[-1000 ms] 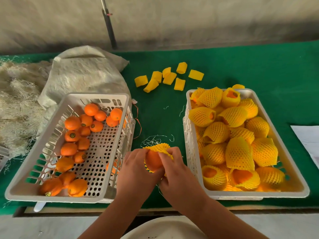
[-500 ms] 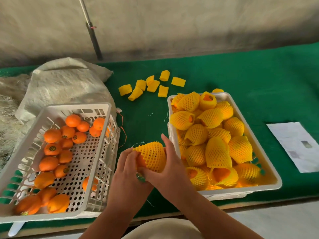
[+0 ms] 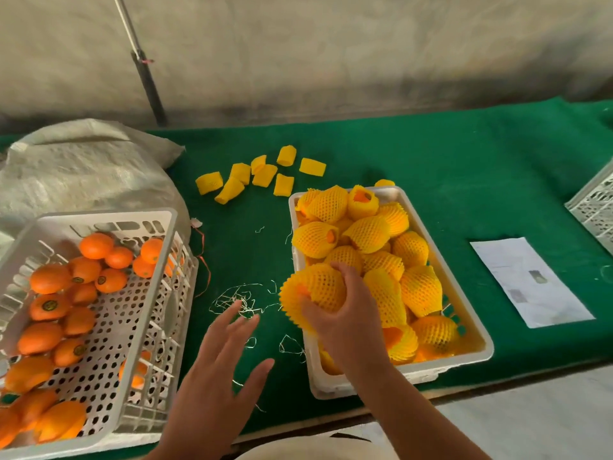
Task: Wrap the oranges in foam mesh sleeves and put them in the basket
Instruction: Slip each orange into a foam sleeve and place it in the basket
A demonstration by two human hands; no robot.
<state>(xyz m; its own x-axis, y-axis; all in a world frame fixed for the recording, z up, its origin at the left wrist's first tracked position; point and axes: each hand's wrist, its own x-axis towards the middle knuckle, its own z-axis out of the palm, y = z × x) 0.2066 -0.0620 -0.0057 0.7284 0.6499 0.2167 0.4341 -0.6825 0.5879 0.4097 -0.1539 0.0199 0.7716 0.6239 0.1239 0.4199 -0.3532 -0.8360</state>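
My right hand (image 3: 345,322) grips a wrapped orange (image 3: 315,290) in a yellow foam mesh sleeve, held over the near-left rim of the white basket (image 3: 441,360) that is full of several wrapped oranges (image 3: 371,234). My left hand (image 3: 219,370) hovers open above the green cloth, fingers spread, holding nothing. To the left stands a perforated white crate (image 3: 146,330) with several bare oranges (image 3: 49,278). Several empty yellow sleeves (image 3: 262,174) lie on the cloth behind.
A grey woven sack (image 3: 83,167) lies behind the crate. A white paper sheet (image 3: 530,280) lies right of the basket, and another crate's corner (image 3: 593,207) shows at the far right edge. Loose straw threads (image 3: 235,298) litter the green cloth (image 3: 431,154). A dark pole (image 3: 146,74) leans on the wall.
My left hand has let go of the wrapped orange and opened. My right hand has carried the orange rightward to the basket's rim.
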